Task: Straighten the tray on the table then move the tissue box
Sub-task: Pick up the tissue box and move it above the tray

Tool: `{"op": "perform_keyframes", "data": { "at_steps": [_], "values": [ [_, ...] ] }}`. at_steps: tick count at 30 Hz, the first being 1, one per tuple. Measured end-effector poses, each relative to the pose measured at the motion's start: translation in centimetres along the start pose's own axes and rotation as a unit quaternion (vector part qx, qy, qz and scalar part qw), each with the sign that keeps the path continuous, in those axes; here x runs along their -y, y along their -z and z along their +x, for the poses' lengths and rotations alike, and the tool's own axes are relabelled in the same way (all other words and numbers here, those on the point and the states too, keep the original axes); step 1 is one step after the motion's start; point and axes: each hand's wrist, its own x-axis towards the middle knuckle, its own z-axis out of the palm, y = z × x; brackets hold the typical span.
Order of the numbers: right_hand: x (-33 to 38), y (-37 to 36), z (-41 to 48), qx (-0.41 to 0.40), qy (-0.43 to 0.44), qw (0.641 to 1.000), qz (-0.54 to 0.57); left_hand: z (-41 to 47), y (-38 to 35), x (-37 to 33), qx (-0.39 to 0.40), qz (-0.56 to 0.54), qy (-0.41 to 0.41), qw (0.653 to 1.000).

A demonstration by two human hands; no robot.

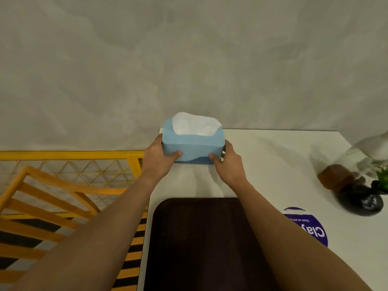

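A light blue tissue box with a white tissue sticking out of its top sits at the far left corner of the white table, close to the wall. My left hand grips its left end and my right hand grips its right end, thumbs pressed on the near face. A dark brown tray lies on the table near me, its edges square with the table's, with both forearms reaching over it.
A round purple sticker lies right of the tray. At the far right stand a brown jar, a black pot with a green plant and a white object. An orange chair and yellow mesh fence are left of the table.
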Motion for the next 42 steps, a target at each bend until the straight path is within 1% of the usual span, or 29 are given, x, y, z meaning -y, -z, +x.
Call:
{"op": "perform_keyframes", "data": {
  "at_steps": [7,12,19,31,38,42],
  "values": [
    [-1.5,-1.5,3.4,0.008,0.014,1.000,0.004,2.4,-1.6,2.5,-0.013,-0.026,0.011,1.000],
    [-1.8,-1.7,5.0,0.020,0.022,1.000,0.002,3.9,-1.8,3.2,0.005,-0.028,0.040,0.999],
    [-1.8,-2.1,6.9,0.056,0.035,0.997,-0.037,5.3,-1.8,4.0,0.012,-0.021,0.055,0.998],
    [-1.1,-2.7,8.4,0.080,0.024,0.995,-0.056,7.0,-1.7,5.1,0.018,-0.025,0.048,0.998],
    [-1.3,-3.1,8.4,0.073,0.026,0.996,-0.053,7.3,-1.9,5.4,0.015,-0.025,0.045,0.999],
    [-0.9,-2.8,8.2,0.078,0.012,0.995,-0.058,7.2,-1.9,5.2,0.018,-0.032,0.049,0.998]
  ]
}}
